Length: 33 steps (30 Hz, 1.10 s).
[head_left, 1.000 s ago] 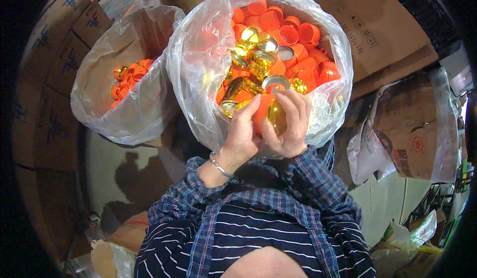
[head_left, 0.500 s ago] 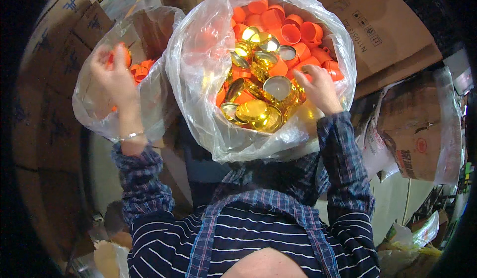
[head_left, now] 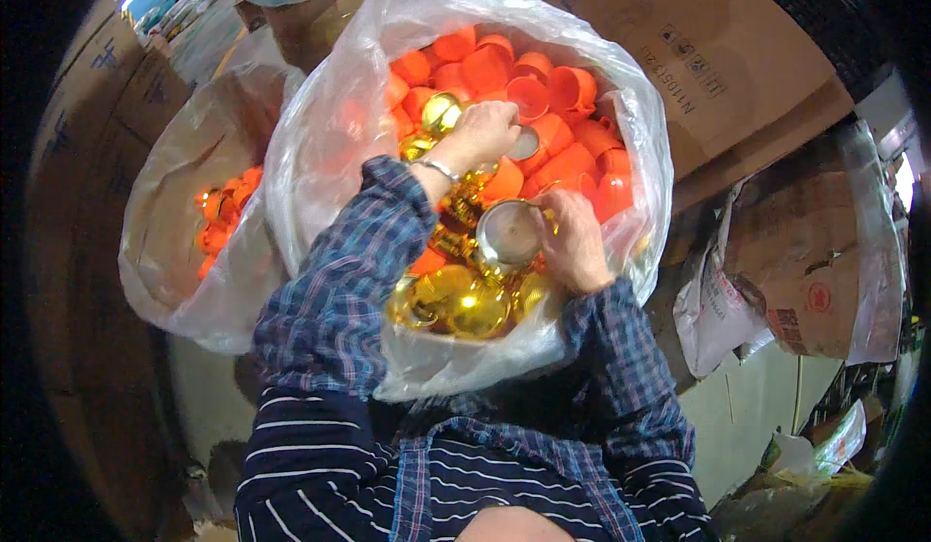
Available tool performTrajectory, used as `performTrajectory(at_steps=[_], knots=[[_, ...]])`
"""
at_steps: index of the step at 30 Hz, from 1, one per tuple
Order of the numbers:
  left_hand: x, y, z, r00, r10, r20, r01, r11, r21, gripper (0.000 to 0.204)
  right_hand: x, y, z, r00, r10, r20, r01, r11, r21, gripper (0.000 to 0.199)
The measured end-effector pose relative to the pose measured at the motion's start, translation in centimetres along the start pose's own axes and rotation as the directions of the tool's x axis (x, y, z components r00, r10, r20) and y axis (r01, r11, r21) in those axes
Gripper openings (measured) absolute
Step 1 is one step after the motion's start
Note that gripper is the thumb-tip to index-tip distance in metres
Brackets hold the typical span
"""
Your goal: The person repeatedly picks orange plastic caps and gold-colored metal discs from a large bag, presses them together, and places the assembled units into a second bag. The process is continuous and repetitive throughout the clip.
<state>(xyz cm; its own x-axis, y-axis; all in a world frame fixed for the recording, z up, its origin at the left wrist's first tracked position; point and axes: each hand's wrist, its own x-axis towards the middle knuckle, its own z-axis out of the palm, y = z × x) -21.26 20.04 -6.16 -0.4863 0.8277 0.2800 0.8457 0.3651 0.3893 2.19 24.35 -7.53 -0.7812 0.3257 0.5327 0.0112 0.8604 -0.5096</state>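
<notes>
A large clear plastic bag (head_left: 325, 169) stands in front of me, filled with orange plastic cups (head_left: 570, 89) and shiny gold lids (head_left: 479, 311). My left hand (head_left: 487, 133) reaches across into the middle of it. Its fingers are curled together and partly hidden, beside a small silver disc (head_left: 525, 143). Closer to me, my right hand (head_left: 574, 241) is closed on the rim of a gold lid (head_left: 508, 236), whose silver inner side faces up.
Left of the large bag, a smaller clear bag (head_left: 160, 251) holds several small orange pieces (head_left: 225, 214). Cardboard boxes (head_left: 698, 67) stand behind and to the right. A white sack (head_left: 716, 314) hangs at the right beside a worn carton (head_left: 805, 261).
My left hand has left the smaller bag, where it was with an orange piece, and moved right into the large bag. My right hand has come down to the gold lid's rim.
</notes>
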Motion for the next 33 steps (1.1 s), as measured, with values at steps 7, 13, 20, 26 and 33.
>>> performTrajectory(at_steps=[7, 13, 20, 26, 33], knots=[[7.9, -2.8, 8.6, 0.977, 0.155, 0.146, -0.201, 0.895, 0.397, 0.024, 0.8, -0.7, -0.4, 0.999, 0.009, 0.038, -0.013, 0.995, 0.103, 0.016], [7.8, -2.4, 7.1, 1.0, -0.021, 0.018, 0.018, 0.988, 0.152, 0.024, 0.6, -0.8, -0.4, 0.961, 0.264, -0.079, -0.209, 0.884, 0.419, 0.012], [-5.4, 3.9, -4.0, 0.98, -0.185, 0.076, 0.094, 0.087, -0.992, 0.023, 2.7, -0.3, -1.1, 0.738, 0.442, -0.509, 0.016, 0.743, 0.669, 0.012], [-16.3, 10.4, -6.1, 0.92, -0.36, 0.157, 0.038, -0.319, -0.947, 0.027, -0.2, -7.3, -0.9, 0.94, 0.057, -0.336, 0.212, 0.676, 0.706, 0.035], [-20.9, 13.8, -7.5, 0.905, -0.414, 0.099, -0.101, -0.434, -0.895, 0.023, -2.6, -11.1, -4.2, 0.951, -0.255, -0.173, 0.277, 0.953, 0.122, 0.063]])
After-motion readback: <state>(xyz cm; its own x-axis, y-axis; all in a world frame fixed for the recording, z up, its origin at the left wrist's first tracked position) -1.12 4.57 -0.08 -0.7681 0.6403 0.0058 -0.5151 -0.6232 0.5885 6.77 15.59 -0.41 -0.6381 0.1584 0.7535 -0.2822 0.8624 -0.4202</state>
